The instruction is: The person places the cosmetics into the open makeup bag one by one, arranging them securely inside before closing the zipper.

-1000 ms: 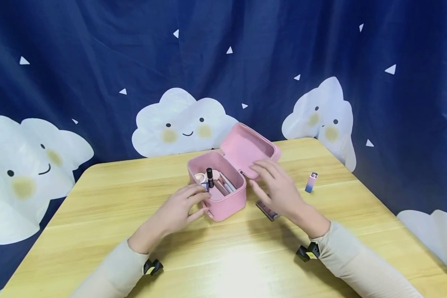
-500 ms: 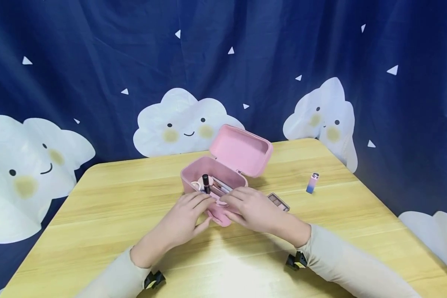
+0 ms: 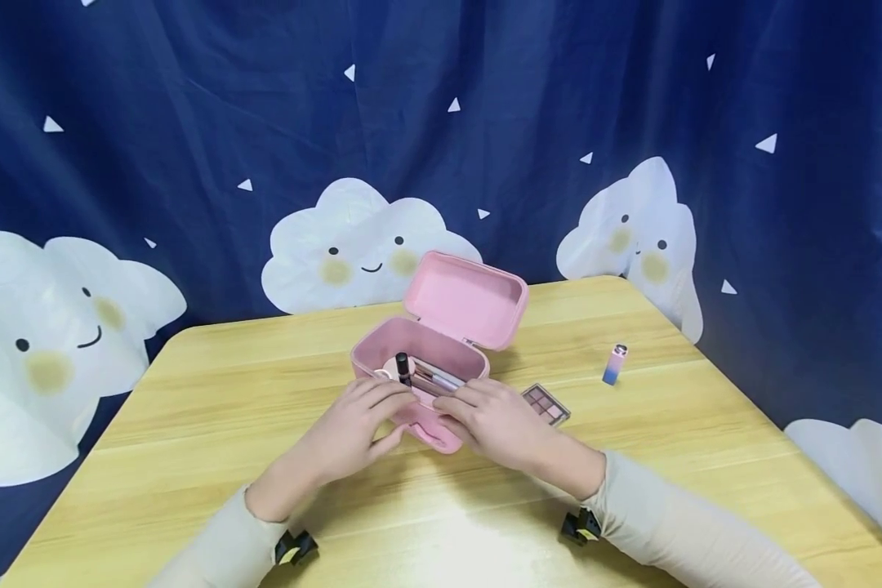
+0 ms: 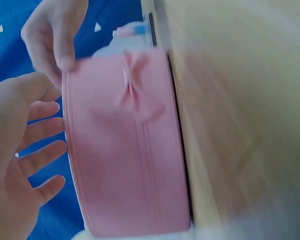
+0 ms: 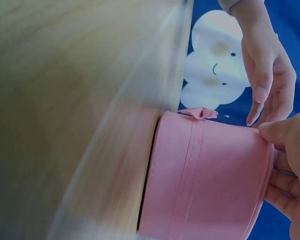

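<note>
A pink makeup case (image 3: 420, 337) stands on the table with its lid (image 3: 470, 299) raised at the back. A bow (image 4: 138, 89) decorates its outer front wall. Inside are a black-capped tube (image 3: 403, 367), several slim sticks or pencils (image 3: 438, 376) and round compacts, partly hidden by the hands. My right hand (image 3: 501, 425) grips the front rim, its thumb outside the wall and fingers over the edge in the right wrist view. My left hand (image 3: 353, 426) is at the front-left rim, fingers loosely extended against or over the edge; the left wrist view shows them spread.
An eyeshadow palette (image 3: 546, 405) lies right of the case, close to my right hand. Farther right, a pink-and-blue lipstick tube (image 3: 614, 364) stands on the wooden table (image 3: 213, 408). A dark blue curtain with clouds (image 3: 367, 245) hangs behind the table.
My right hand has come from the lid to the front rim. The case has turned, with its front toward me, and shifted slightly left. The palette lies a little farther right and more uncovered.
</note>
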